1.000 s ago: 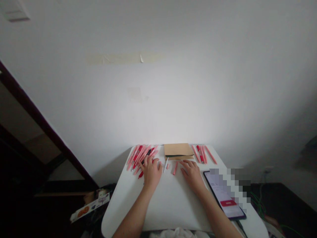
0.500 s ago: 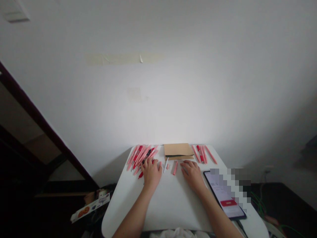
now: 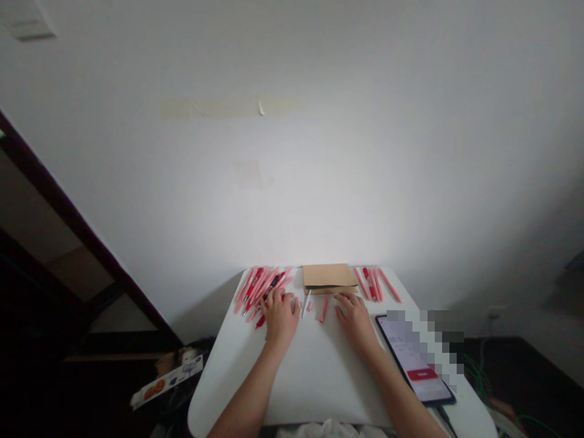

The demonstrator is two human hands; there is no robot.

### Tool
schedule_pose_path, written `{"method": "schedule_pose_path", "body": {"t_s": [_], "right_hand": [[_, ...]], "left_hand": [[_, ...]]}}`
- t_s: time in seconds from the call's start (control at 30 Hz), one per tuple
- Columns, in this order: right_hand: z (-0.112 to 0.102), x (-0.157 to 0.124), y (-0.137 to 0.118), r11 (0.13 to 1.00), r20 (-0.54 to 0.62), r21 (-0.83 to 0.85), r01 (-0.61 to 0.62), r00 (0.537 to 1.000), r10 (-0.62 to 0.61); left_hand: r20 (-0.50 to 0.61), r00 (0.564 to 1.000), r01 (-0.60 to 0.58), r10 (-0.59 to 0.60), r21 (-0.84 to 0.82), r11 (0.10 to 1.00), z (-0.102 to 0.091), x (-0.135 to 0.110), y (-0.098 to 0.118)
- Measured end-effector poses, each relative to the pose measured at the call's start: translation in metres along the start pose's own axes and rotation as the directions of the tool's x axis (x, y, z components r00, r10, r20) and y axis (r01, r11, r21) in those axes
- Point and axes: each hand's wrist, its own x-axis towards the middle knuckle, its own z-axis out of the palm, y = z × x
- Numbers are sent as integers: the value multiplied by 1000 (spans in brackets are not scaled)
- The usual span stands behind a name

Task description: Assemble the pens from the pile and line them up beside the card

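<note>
Both my hands rest palm down on a white table. My left hand lies with its fingers stretched over the near edge of a pile of pink and red pens at the far left. My right hand lies flat, fingers apart, just before a brown cardboard box. Between the hands lie a white pen part and a pink pen barrel. Neither hand grips anything.
A second row of pink and red pens lies to the right of the box. A phone with a lit screen sits at the table's right edge. A white wall rises behind the table. A printed carton lies on the dark floor at the left.
</note>
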Motion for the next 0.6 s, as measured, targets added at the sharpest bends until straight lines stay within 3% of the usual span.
{"method": "schedule_pose_path", "body": {"t_s": [0.23,0.6], "right_hand": [[2,0,3,999,4,-32,-20,1000,20],[-2,-2,2,993,52,-113,-36,998,42]], "left_hand": [[-31,988,-157,154,-122,980,3,-5,11],[-35,980,-198,195,-150,969,12,-9,11]]}}
